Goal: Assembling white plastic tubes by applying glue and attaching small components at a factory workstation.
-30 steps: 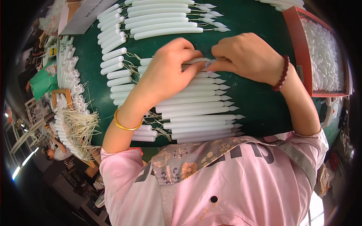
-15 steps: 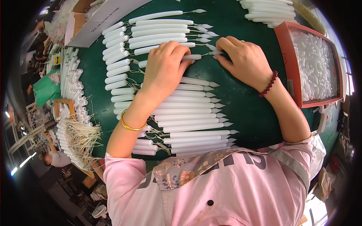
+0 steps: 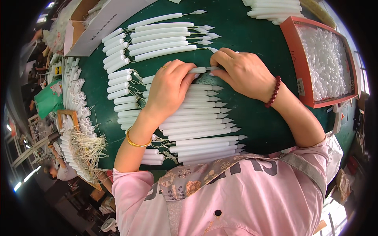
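Observation:
My left hand [image 3: 167, 84] is closed around a white taper-shaped electric candle [image 3: 197, 70], whose right end pokes out past the fingers. The thumb and fingers of my right hand [image 3: 244, 72] pinch a flame-shaped tip [image 3: 213, 68] right at that end; whether it is fully seated cannot be seen. Beyond my hands lie several candles [image 3: 159, 41] with flame tips dangling on thin wires. Nearer to me, a row of candles [image 3: 193, 125] has flame tips at the tube ends. Short white tubes [image 3: 118, 86] lie to the left, joined to the candles by wires.
An orange-red box [image 3: 290, 59] full of loose flame tips [image 3: 323, 63] stands at the right. More white tubes [image 3: 275, 8] lie at the far right. A cardboard box [image 3: 102, 23] is at the far left, with stacked tubes and wire bundles [image 3: 88, 147] below it. The tabletop [image 3: 264, 129] is green.
Both hands have come a little toward me with the candle. The wire gap between the flame tip and the tube end has nearly closed. The view has shifted slightly.

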Demonstrator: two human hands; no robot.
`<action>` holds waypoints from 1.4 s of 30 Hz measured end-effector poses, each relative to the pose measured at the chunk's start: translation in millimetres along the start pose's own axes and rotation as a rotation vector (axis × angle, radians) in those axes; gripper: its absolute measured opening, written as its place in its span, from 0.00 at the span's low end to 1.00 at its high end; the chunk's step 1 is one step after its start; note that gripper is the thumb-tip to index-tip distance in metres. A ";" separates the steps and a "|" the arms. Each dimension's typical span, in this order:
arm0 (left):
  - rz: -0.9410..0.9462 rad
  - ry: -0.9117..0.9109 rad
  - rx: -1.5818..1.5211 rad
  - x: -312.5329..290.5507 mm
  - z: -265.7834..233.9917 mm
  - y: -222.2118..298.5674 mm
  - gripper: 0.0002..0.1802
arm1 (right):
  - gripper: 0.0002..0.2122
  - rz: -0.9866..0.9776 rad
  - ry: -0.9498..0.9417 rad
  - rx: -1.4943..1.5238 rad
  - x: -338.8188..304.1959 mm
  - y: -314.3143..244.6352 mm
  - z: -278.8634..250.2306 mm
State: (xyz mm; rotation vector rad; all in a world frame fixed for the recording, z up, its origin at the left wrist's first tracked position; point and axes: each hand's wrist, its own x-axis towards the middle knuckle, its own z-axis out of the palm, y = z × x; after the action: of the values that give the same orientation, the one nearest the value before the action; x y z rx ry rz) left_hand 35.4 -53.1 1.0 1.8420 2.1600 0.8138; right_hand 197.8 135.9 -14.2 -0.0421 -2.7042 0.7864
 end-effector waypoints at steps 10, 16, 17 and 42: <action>-0.037 -0.023 -0.079 3.5 -1.6 0.3 0.09 | 0.10 0.023 -0.095 -0.045 -0.8 -4.8 -1.3; -0.086 -0.029 -0.111 1.7 -1.9 0.3 0.09 | 0.11 -0.010 -0.085 -0.024 -2.5 1.4 2.0; -0.095 -0.047 -0.121 2.2 -3.2 1.1 0.09 | 0.11 -0.033 -0.109 -0.020 -1.8 2.8 0.7; -0.014 0.163 0.007 13.8 -25.5 -15.3 0.10 | 0.14 0.104 -0.012 -0.097 16.9 6.1 -16.3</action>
State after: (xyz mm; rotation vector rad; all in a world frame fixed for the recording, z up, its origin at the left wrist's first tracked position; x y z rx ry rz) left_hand 7.2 -48.4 17.1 1.8192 2.2718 0.9864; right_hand 186.6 151.5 0.6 -0.2018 -2.7687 0.6854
